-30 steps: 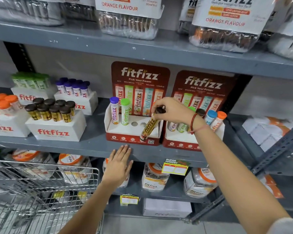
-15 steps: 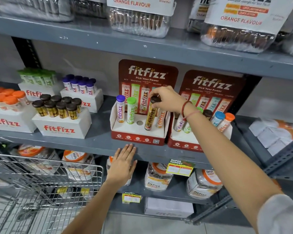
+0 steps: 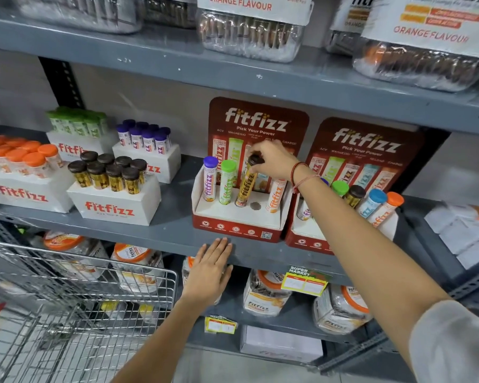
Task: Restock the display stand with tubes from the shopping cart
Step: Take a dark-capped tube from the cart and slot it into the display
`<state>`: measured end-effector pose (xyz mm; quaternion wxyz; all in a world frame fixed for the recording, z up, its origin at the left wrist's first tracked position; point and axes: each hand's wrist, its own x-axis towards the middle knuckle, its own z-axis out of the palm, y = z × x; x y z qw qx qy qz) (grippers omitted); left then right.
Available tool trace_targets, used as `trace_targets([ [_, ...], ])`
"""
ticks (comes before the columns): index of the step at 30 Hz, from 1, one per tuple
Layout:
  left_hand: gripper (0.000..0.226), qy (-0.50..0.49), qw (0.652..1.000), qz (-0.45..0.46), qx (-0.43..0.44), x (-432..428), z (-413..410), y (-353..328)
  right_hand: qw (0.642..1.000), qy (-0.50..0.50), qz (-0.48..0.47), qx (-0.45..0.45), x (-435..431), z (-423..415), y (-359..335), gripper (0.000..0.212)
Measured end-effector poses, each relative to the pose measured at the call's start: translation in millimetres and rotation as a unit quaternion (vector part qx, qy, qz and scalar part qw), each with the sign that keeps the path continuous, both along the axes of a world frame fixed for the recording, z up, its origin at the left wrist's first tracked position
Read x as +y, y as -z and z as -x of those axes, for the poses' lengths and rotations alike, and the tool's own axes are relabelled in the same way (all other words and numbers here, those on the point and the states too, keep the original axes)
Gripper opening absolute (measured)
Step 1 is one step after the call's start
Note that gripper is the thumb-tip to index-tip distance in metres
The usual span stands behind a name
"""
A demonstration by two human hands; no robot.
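Observation:
A red fitfizz display stand (image 3: 237, 226) sits on the middle shelf. It holds a purple-capped tube (image 3: 210, 178), a green-capped tube (image 3: 227, 181) and an orange tube (image 3: 275, 195). One hole (image 3: 255, 206) is empty. My right hand (image 3: 273, 161) grips the brown cap of a gold tube (image 3: 245, 183) that stands in the third hole. My left hand (image 3: 209, 269) lies flat against the shelf's front edge, fingers spread, holding nothing. The wire shopping cart (image 3: 75, 294) is at the lower left.
A second red stand (image 3: 340, 239) with several tubes is to the right. White fitfizz boxes (image 3: 114, 208) of capped tubes fill the shelf's left side. Jars stand on the lower shelf (image 3: 266, 297) and large packs on the top shelf (image 3: 249, 31).
My right hand has brought the gold tube from tilted in front of the stand to upright in the third hole. My left hand has stayed on the shelf edge.

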<state>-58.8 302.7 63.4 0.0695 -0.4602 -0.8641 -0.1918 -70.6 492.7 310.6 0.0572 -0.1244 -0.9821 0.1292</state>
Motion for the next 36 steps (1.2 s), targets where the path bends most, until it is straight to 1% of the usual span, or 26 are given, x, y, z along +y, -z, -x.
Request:
trace_targets([
  [3, 0.051, 0.003, 1.0, -0.003, 0.002, -0.4, 1.2, 0.5, 1.0, 0.001, -0.007, -0.006, 2.7, 4.4, 2.4, 0.046],
  [8, 0.05, 0.004, 1.0, -0.002, -0.002, -1.1, 0.9, 0.7, 0.999, -0.034, -0.012, -0.035, -7.4, 8.4, 10.0, 0.048],
  [11, 0.05, 0.005, 1.0, -0.003, -0.002, -1.7, 1.5, -0.1, 0.999, -0.038, -0.014, -0.026, -7.3, 8.9, 13.9, 0.046],
  [18, 0.051, 0.002, 1.0, 0.012, -0.01, -2.5, -0.5, -2.6, 0.999, -0.025, -0.003, -0.026, -4.9, 9.9, 15.9, 0.052],
  [22, 0.05, -0.001, 1.0, 0.023, -0.008, -3.6, -1.5, -6.5, 0.999, -0.023, 0.001, -0.028, -4.4, 8.9, 15.0, 0.051],
  [25, 0.051, -0.004, 1.0, 0.014, -0.008, -3.1, -1.2, -9.8, 0.999, -0.016, 0.013, -0.028, -4.9, 6.4, 15.6, 0.054],
  [27, 0.05, -0.013, 1.0, -0.012, -0.014, -5.7, 0.2, -12.8, 1.0, -0.01, 0.023, -0.005, -5.2, 4.6, 18.9, 0.056],
  [28, 0.05, -0.021, 0.999, -0.029, -0.021, -9.4, 0.9, -14.0, 0.999, -0.008, 0.024, 0.022, -6.8, 3.6, 21.5, 0.053],
  [32, 0.047, -0.056, 0.994, -0.084, -0.046, -36.9, 3.6, -20.5, 0.986, -0.013, 0.034, 0.162, -32.7, -0.1, 35.7, 0.03],
  [34, 0.044, -0.078, 0.991, -0.1, -0.054, -56.5, 5.0, -24.7, 0.98, -0.038, 0.044, 0.189, -57.3, -1.7, 46.9, 0.024],
  [36, 0.043, -0.111, 0.986, -0.11, -0.063, -79.7, 5.9, -25.4, 0.978, -0.074, 0.066, 0.182, -84.5, 1.2, 63.7, 0.021],
])
